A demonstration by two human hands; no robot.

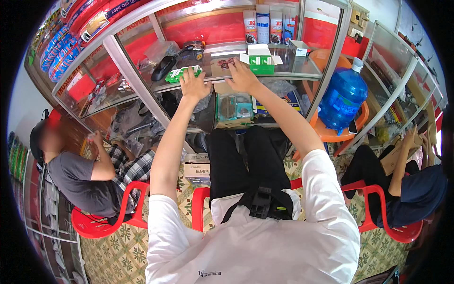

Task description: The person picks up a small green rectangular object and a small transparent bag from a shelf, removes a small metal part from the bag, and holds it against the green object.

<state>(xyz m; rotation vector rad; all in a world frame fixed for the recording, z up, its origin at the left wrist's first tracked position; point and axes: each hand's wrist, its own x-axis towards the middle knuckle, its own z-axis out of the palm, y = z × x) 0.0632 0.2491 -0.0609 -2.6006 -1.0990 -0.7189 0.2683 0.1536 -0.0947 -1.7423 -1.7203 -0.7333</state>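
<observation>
On the upper glass shelf, my left hand has its fingers spread over the near end of a group of small green-and-white boxes. My right hand rests with parted fingers on a flat brown packet with red print. Just right of those fingertips stands a green carton, its white flaps folded outward and small green-and-white boxes inside. Left of the small boxes lies a black motorcycle mirror.
Spray cans line the shelf's back, beside a small white box. Below my right forearm sits an opened parts package. A metal frame post bounds the left. A blue water jug stands on an orange chair. Seated people flank me.
</observation>
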